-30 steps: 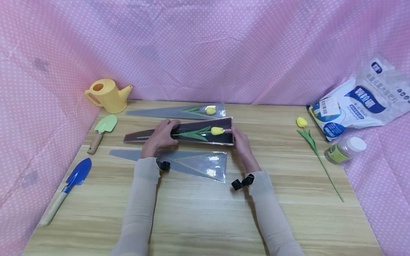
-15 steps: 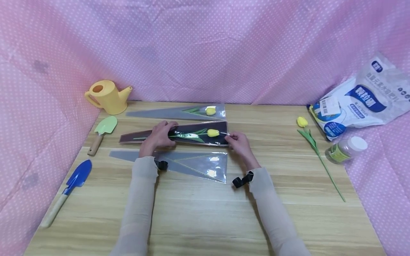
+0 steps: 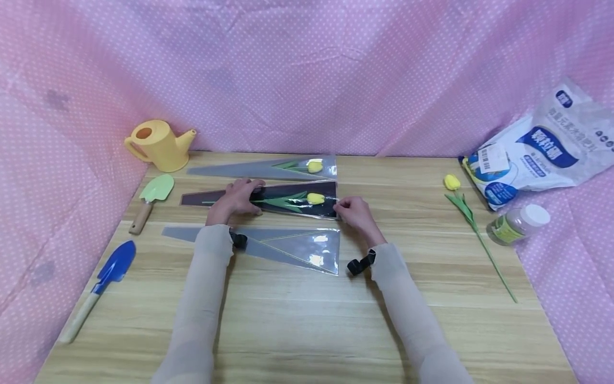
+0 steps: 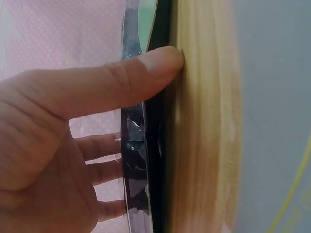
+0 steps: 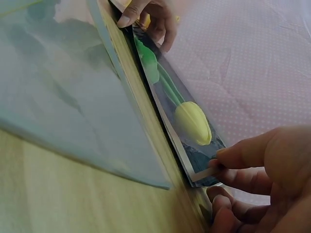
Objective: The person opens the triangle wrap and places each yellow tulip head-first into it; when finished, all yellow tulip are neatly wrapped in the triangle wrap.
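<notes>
- Sleeve (image 3: 283,191), dark one with yellow tulip (image 3: 315,199) inside, lies between rear clear sleeve (image 3: 235,170) and front clear sleeve (image 3: 299,245).
- Left hand (image 3: 236,197) grips its edges; right hand (image 3: 356,213) pinches the wide end.
- Yank that end, it'd probably skew; squeeze hard, it might crease.
- Versus a second ago: wide end's flatter, further left.

A curtained-off workspace, pink dotted cloth (image 3: 307,80) on three sides of a wood-grain table (image 3: 297,325)

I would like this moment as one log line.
left hand: grips dark sleeve | right hand: pinches its wide end | yellow tulip: inside
</notes>
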The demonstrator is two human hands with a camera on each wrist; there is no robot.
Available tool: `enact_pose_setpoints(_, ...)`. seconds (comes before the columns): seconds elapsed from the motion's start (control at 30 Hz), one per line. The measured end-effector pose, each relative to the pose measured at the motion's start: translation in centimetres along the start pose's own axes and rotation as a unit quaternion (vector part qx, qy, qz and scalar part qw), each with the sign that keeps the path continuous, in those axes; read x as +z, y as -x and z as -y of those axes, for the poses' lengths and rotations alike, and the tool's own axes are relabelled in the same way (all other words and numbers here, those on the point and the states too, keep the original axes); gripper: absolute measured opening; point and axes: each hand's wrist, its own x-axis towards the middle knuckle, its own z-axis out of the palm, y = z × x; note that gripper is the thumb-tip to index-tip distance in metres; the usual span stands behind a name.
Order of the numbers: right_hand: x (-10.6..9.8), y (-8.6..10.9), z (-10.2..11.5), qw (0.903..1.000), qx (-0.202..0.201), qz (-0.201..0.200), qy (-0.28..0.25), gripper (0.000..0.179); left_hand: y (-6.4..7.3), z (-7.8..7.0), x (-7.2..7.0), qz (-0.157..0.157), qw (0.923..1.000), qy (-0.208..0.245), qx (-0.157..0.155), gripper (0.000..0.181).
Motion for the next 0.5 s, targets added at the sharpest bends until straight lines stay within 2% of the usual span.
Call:
enact_pose_setpoints(0.27,-0.5,0.3,-0.2,0.9999,0.0,0.013,0.002,0.031,0.1,0.0,0.1,-0.007,0.9998,0.019,-0.007,0.09)
enact_pose_setpoints(0.37,-1.0,0.8,-0.4,0.9998,-0.014,0.015,0.006,0.035,0.4,0.0,0.2,-0.024,0.9996,0.013,-0.002,0.091)
enact_pose_setpoints(0.5,-1.4,1.6,-0.9,0.999,-0.034,0.019,0.024,0.039,1.5,-0.1,0.5,-0.053,0.9985,0.009,0.013,0.087)
